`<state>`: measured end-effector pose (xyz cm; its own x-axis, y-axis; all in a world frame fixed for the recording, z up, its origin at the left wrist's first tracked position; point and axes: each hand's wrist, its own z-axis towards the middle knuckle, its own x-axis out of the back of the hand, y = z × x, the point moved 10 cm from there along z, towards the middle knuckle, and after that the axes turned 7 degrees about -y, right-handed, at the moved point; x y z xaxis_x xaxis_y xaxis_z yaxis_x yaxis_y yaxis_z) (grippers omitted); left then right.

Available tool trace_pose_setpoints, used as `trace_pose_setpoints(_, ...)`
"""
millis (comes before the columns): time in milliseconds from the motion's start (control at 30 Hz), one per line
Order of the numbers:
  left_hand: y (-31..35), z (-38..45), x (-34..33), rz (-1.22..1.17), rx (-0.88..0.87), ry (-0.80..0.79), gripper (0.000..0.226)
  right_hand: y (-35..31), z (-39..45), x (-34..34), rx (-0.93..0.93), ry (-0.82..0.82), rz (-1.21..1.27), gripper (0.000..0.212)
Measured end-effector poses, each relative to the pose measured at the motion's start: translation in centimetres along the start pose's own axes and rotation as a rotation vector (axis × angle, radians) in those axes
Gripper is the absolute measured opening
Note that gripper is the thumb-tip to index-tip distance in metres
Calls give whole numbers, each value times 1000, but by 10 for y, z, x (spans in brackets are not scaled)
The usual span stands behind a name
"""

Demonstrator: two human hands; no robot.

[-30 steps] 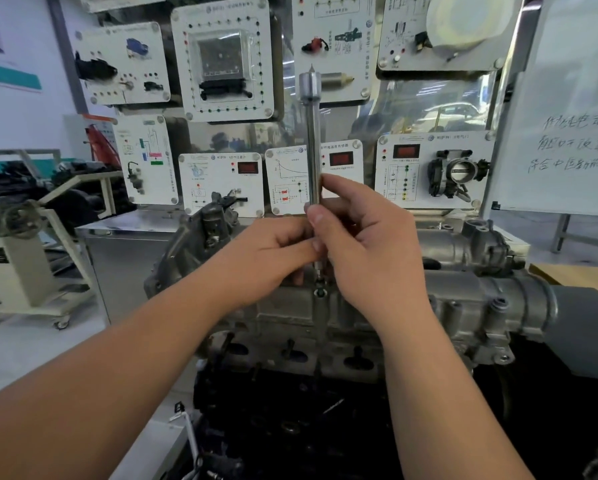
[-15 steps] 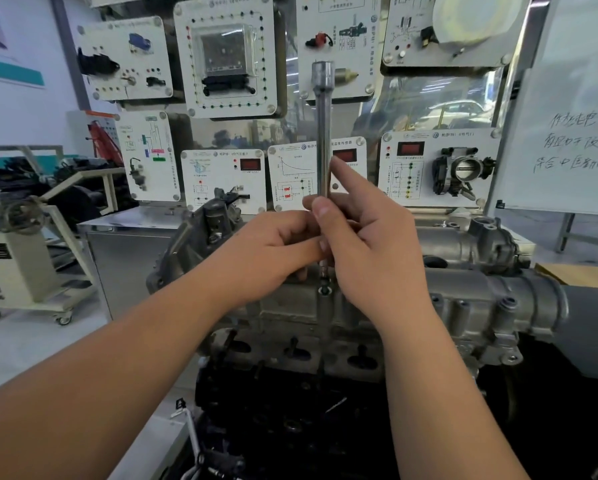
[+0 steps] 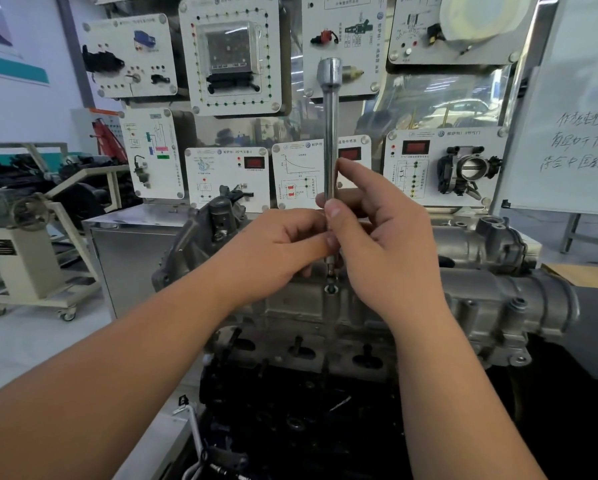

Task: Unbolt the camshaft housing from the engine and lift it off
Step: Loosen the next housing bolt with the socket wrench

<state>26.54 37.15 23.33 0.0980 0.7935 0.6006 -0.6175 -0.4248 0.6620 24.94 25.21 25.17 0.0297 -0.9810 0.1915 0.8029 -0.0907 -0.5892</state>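
Extension bar (image 3: pixel 331 133) shifted right, both hands pinching

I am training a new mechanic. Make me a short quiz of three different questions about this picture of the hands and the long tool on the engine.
1. True or false: both hands, left and right, hold the long silver metal extension bar.
2. Multiple choice: how does the bar stand? A) flat on the housing B) roughly upright C) hanging from the wall panels
3. Fill in: the bar's lower tip meets a bolt on top of the grey cast-metal ______ housing.

Key: 1 true; 2 B; 3 camshaft.
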Motion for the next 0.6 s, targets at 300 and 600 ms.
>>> trace_pose_setpoints(300, 1, 0, 1, -44, -9, 16, 16, 3, -2, -1, -37, 74, -42, 32)
trace_pose_setpoints(600, 4, 1, -2, 31, -33, -13, 24, -3, -2, -2, -9, 50, -43, 36)
